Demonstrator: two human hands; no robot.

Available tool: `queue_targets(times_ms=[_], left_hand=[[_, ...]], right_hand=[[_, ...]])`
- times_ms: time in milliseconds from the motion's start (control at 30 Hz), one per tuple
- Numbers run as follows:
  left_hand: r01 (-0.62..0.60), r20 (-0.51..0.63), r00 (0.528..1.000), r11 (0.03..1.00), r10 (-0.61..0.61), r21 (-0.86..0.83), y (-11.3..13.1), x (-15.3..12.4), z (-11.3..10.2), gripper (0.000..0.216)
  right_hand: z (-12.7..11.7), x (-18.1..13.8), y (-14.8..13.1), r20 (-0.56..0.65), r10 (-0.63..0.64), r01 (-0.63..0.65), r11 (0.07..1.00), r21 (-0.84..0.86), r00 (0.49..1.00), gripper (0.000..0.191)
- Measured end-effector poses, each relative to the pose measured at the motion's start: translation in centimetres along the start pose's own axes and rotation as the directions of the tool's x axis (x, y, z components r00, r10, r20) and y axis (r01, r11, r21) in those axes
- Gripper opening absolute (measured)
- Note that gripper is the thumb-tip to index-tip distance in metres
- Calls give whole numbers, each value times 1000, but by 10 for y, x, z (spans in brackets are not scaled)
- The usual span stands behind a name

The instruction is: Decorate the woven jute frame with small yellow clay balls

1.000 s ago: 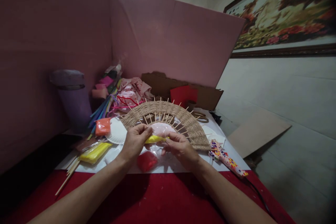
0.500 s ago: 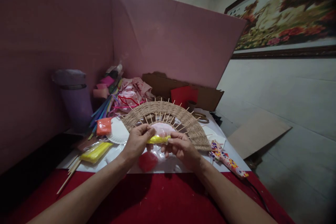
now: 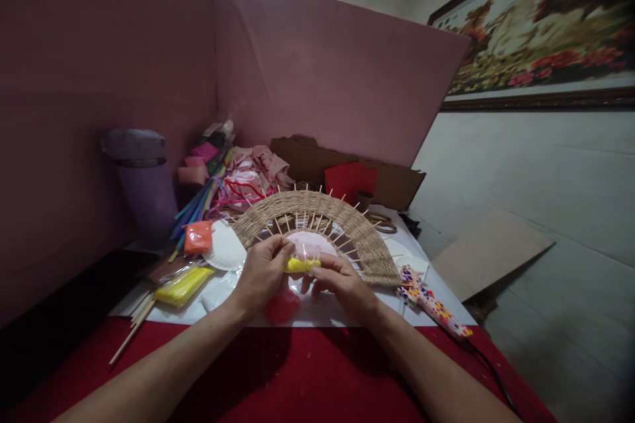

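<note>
My left hand (image 3: 262, 272) and my right hand (image 3: 342, 282) both pinch a small yellow clay packet (image 3: 300, 266) in clear plastic, held between them above the table. Just behind it lies a woven half-round fan of twine (image 3: 317, 215) with wooden skewers sticking out, and a pink piece (image 3: 310, 243) at its centre. A red clay packet (image 3: 280, 307) lies under my hands on the white sheet (image 3: 342, 317).
At the left lie an orange packet (image 3: 197, 236), a white paper plate (image 3: 225, 248), a yellow packet (image 3: 183, 285), loose skewers (image 3: 129, 334), coloured strips and a purple tumbler (image 3: 143, 182). A patterned glue gun (image 3: 431, 304) lies at the right. Cardboard and a pink screen stand behind.
My hands have drawn slightly closer together on the yellow packet, so less of it shows between them. The view has shifted a little; nothing else moved.
</note>
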State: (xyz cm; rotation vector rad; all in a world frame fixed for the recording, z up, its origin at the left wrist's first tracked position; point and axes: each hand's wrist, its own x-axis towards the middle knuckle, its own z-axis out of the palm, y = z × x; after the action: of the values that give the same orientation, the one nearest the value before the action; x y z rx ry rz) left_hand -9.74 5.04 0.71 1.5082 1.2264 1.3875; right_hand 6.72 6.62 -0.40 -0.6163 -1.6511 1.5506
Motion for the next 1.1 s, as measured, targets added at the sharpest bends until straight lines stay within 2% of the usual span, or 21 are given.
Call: queue_targets(times_ms=[167,267,367,600,833,967,1033,1100], left_hand=[[-84,-46,995,981,93,173,-3,-1,0,23],[-154,-54,982,940,178,305,-5,0,0,22],[-192,-35,975,912,219,363,-5,-2,0,23],[-182,16,982,921,188,345,-2,-6,4,25],[-189,3,981,940,196,282,-4,-6,5,26],[-197,26,980,926,199,322,-2,-5,4,25],[-242,-27,961,886,275,396,0,-5,3,15],[-337,-109,885,785,452,519,1,-5,1,16]], right_hand=[[0,0,3,-95,47,-55,994,-93,994,26],[-1,1,11,-157,89,-100,993,-60,984,33],[0,1,15,-172,118,-125,992,-34,978,39],[2,2,8,-145,75,-82,996,-46,987,32],[0,0,6,-113,119,-115,992,44,986,18],[-3,1,7,-58,84,-78,992,96,995,22],[-3,2,10,-109,68,-60,995,78,992,22],[-3,4,13,-195,49,-41,998,48,980,23]])
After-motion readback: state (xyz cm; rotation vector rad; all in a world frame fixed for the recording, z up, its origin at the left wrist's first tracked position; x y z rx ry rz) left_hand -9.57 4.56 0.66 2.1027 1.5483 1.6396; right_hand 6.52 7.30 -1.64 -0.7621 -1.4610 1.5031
